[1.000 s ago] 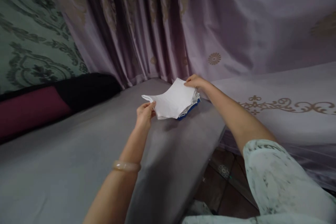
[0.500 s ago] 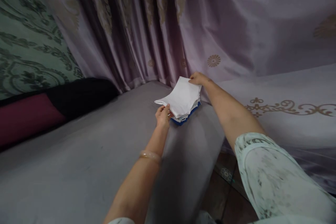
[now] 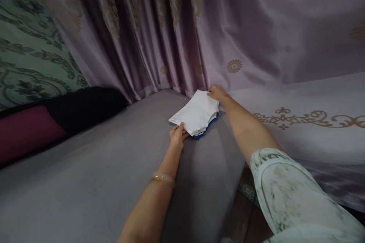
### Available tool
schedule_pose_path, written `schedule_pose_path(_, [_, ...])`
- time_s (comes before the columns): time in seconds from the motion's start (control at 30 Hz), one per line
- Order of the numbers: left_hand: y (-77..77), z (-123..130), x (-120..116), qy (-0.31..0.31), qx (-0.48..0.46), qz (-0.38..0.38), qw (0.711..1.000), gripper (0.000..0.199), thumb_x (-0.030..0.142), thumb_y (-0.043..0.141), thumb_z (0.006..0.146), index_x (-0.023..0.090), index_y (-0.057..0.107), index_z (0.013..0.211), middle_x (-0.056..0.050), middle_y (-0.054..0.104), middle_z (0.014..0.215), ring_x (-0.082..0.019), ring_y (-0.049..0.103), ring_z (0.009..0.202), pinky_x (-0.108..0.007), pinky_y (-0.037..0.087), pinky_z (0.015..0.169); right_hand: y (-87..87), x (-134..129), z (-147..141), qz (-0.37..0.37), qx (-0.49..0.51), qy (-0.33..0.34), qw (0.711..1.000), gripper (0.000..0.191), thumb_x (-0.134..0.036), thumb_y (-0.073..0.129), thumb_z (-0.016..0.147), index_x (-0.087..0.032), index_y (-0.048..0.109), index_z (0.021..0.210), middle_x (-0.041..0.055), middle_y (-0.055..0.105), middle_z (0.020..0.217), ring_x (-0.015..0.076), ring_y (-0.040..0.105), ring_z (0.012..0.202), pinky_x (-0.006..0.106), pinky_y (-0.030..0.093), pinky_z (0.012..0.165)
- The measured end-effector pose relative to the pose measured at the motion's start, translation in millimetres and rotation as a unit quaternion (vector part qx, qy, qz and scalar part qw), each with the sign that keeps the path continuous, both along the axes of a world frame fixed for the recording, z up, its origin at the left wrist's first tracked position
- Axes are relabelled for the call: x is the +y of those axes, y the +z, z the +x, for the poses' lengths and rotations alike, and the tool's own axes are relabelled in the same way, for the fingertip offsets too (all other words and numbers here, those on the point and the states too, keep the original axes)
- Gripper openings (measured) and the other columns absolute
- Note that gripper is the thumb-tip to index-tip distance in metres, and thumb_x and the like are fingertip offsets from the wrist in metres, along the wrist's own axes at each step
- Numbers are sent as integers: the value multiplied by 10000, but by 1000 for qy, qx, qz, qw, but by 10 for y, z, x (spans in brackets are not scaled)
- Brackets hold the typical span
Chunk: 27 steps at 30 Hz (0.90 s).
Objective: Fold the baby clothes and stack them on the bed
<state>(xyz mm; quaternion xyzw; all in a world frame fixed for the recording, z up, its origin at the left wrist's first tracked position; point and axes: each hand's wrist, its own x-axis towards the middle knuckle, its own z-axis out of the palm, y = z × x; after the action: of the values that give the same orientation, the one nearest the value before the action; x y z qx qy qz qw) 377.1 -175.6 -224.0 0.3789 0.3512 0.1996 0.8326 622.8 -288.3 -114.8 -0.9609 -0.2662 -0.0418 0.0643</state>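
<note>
A stack of folded cloths (image 3: 196, 113), white on top with a blue layer at the bottom, lies near the far corner of the grey-covered bed (image 3: 119, 174). At its near left edge, my left hand (image 3: 178, 136) pinches the white cloth, thumb above and fingers beneath. My right hand (image 3: 216, 93) grips the far right corner of the stack, its fingertips partly hidden. A pale bangle (image 3: 162, 177) circles my left wrist. Whether the top piece is a garment or a plain cloth, I cannot tell.
A purple curtain (image 3: 182, 38) with gold patterns hangs right behind the bed. To the left, a black and maroon cushion-like item (image 3: 94, 106) lies against the green patterned wall (image 3: 34, 57). Dark floor tiles (image 3: 242, 212) show past the bed's right edge.
Both hands have lowered the stack slightly, and the white top cloth now lies flatter. Each hand keeps its hold on the same edge.
</note>
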Motion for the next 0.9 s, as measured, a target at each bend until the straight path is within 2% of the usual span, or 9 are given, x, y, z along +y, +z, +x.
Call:
schedule_pose_path(0.13, [-53, -34, -43, -44, -5, 50, 998, 264, 276, 743, 772, 142, 516, 772, 36, 540, 510, -110, 585, 461, -267, 574, 535, -142, 38, 18, -19, -14, -12, 1000, 324, -264, 504, 932, -131, 654, 1187, 153, 631, 1230, 249, 551, 1172, 362, 397, 986])
schedule_pose_path(0.27, [-82, -81, -90, -58, -7, 88, 994, 371, 318, 810, 692, 130, 534, 854, 44, 542, 483, -116, 566, 432, -261, 559, 492, -300, 51, 16, -27, -26, -22, 999, 328, -254, 478, 950, -108, 633, 1200, 174, 603, 1263, 256, 505, 1218, 370, 370, 1010])
schedule_pose_path(0.4, [-104, -109, -104, -63, -12, 112, 992, 351, 352, 766, 738, 138, 519, 865, 42, 553, 489, -134, 583, 431, -273, 553, 486, -499, 36, 8, -29, -25, -42, 998, 324, -260, 461, 948, -144, 636, 1195, 166, 597, 1270, 268, 486, 1240, 376, 378, 1020])
schedule_pose_path(0.6, [-223, -93, -89, -87, -34, 174, 980, 351, 459, 687, 788, 167, 491, 786, 19, 585, 514, -154, 618, 453, -252, 518, 469, -760, -11, 10, -19, 11, -104, 994, 425, -339, 379, 967, -92, 630, 1206, 206, 603, 1252, 296, 531, 1199, 394, 433, 960])
schedule_pose_path(0.73, [-308, -59, -97, -85, -20, 244, 966, 327, 431, 684, 795, 191, 467, 745, 25, 583, 481, -148, 591, 396, -218, 445, 417, -786, -37, -39, -9, 29, -150, 988, 500, -392, 336, 961, -68, 637, 1195, 222, 637, 1186, 311, 593, 1113, 407, 477, 891])
schedule_pose_path(0.83, [-338, -34, -104, -88, 0, 272, 958, 301, 398, 677, 809, 201, 465, 728, 19, 591, 464, -145, 579, 376, -205, 405, 412, -735, -4, -173, -2, 0, -169, 986, 445, -265, 362, 932, -32, 607, 1221, 263, 600, 1224, 347, 553, 1162, 452, 448, 923])
schedule_pose_path(0.9, [-343, -21, -108, -88, 3, 274, 958, 290, 386, 680, 810, 202, 472, 728, 18, 593, 457, -142, 576, 375, -201, 396, 422, -696, 62, -332, 6, -44, -149, 988, 425, -192, 377, 904, -24, 591, 1230, 279, 563, 1267, 359, 512, 1202, 468, 413, 958])
